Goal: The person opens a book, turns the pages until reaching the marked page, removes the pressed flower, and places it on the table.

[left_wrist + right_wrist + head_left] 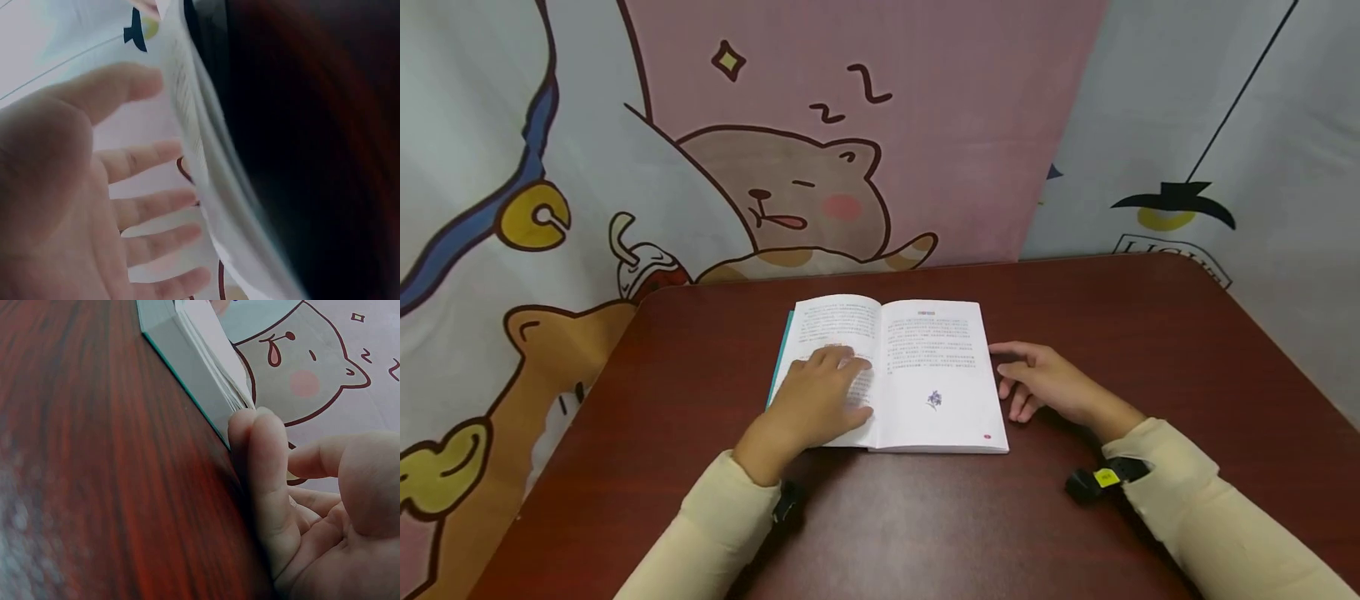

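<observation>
An open book with printed pages and a teal cover lies on the table, a small flower drawing on its right page. My left hand rests on the left page with its fingers spread. In the left wrist view the fingers are straight, their tips against the page. Beside the book's right edge is my right hand, its index finger reaching the page edge. The right wrist view shows fingertips at the corner of the page block, thumb apart from them, no page pinched.
The dark red wooden table stretches out around the book. Behind it hangs a cloth printed with cartoon animals. A black wrist strap with a yellow label sits at the right sleeve.
</observation>
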Demonstrator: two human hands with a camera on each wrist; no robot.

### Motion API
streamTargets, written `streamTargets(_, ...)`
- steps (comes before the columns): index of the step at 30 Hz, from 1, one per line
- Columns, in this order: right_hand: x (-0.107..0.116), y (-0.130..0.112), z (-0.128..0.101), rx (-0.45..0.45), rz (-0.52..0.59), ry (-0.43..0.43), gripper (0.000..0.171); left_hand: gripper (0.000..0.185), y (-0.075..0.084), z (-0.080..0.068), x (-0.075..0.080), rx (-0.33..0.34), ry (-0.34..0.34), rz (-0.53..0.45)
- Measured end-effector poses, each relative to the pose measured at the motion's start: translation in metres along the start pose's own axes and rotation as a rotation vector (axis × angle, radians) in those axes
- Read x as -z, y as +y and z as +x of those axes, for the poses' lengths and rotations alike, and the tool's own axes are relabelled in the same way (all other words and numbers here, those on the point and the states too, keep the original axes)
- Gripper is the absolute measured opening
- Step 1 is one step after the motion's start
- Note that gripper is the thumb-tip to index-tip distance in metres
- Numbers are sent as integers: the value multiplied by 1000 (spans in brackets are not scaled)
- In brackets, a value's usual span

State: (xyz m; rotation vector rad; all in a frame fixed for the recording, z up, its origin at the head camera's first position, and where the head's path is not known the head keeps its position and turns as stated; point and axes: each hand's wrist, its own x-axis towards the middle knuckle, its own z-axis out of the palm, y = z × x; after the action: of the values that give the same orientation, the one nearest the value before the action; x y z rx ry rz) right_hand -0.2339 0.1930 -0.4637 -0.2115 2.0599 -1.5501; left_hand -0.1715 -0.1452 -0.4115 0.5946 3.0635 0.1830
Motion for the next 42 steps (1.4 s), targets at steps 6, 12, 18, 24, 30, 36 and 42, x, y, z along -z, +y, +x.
streamTargets(6, 0, -1, 0, 7, -19, 6, 53, 75, 14, 1, -6, -100, -45, -63)
streamTargets(12, 0, 1, 3, -6, -14, 5, 51, 85, 30, 4, -10, -168, -100, -99)
streamTargets(18, 0, 1, 4, -3, -10, 9, 52, 83, 39, 5, -11, -176, -122, -109)
streamTargets(24, 0, -1, 3, 8, -16, 6, 52, 78, 40, 7, -13, -167, -134, -86)
streamTargets(30, 0, -1, 2, -4, -6, 5, 52, 72, 39, 6, -13, -175, -154, -97)
streamTargets(36, 2, 1, 1, 4, -8, 13, 53, 66, 39, 7, -13, -188, -177, -106)
streamTargets(42, 2, 3, 2, -2, -2, 12, 52, 64, 39, 7, -13, -182, -206, -108)
